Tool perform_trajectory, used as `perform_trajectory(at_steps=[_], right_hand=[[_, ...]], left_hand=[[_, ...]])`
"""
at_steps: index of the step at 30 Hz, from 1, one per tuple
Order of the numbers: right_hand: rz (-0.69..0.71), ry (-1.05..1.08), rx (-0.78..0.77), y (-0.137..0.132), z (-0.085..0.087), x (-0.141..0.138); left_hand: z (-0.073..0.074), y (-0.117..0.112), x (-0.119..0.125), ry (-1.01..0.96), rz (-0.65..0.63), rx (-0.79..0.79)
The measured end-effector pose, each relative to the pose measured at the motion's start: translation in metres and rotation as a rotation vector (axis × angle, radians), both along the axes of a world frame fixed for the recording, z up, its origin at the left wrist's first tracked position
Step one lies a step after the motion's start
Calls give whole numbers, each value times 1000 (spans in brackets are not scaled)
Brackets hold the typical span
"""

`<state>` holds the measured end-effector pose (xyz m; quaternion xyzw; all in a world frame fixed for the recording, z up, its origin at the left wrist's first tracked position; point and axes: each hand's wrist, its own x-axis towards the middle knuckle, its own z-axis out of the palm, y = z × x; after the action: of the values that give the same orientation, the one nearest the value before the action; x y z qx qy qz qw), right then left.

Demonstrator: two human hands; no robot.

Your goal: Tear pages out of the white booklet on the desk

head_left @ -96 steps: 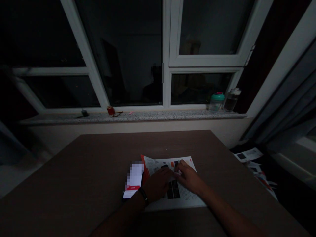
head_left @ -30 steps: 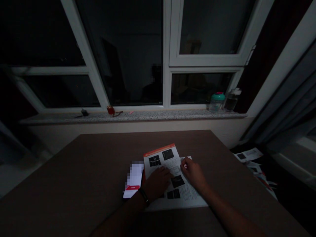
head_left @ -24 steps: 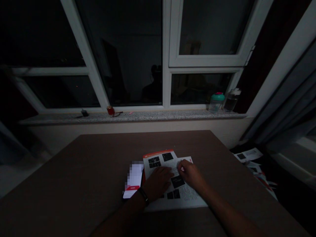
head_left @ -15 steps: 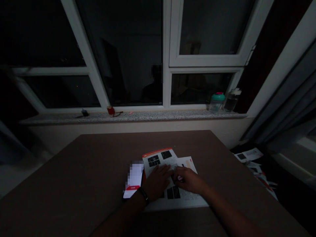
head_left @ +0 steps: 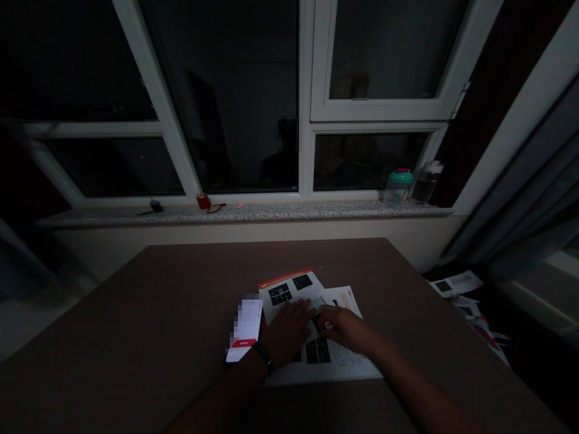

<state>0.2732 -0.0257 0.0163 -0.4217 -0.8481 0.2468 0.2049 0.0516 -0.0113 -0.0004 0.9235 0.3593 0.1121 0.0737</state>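
A printed sheet with an orange top edge and dark pictures lies on the brown table, overlapping another printed page to its right. My left hand, with a dark band at the wrist, rests flat on the sheet, fingers stretched toward the upper right. Just right of its fingertips, my right hand is curled closed over the pages. A small pinkish spot shows at its fingers; what they hold is hidden in the dim light. Left of the sheet lies a phone with a lit screen.
Beyond the table runs a speckled windowsill. On it stand a teal-lidded bottle, a clear bottle, a small red jar and a small dark object. Loose papers lie low at the right.
The orange-edged sheet's upper part has shifted slightly left. My hands stay in nearly the same place, the right one moving only a little.
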Motion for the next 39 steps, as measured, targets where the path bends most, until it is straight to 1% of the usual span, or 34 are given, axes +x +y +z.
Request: perform_trajectory(at_steps=[6,12,18,27,30,36,39], right_hand=[[12,-29,11,1,-1,5],[-56,-200,45,-2,0,1],[-85,-298,60,-4,2,-2],[-121,-355,87,-6,1,-9],[-137,-329,79,-6,-1,-9],[-69,-121,-24,-6,-2,2],[-88,-121,-26,-5,-2,3]], left_hand=[[-5,1,-1,-12,5,22],[-4,1,-1,-8,9,31],[-8,3,-1,-24,0,33],[-4,0,1,-23,10,34],[-5,0,1,-16,17,30],[-5,1,0,-6,16,14],[-3,0,1,-2,18,14]])
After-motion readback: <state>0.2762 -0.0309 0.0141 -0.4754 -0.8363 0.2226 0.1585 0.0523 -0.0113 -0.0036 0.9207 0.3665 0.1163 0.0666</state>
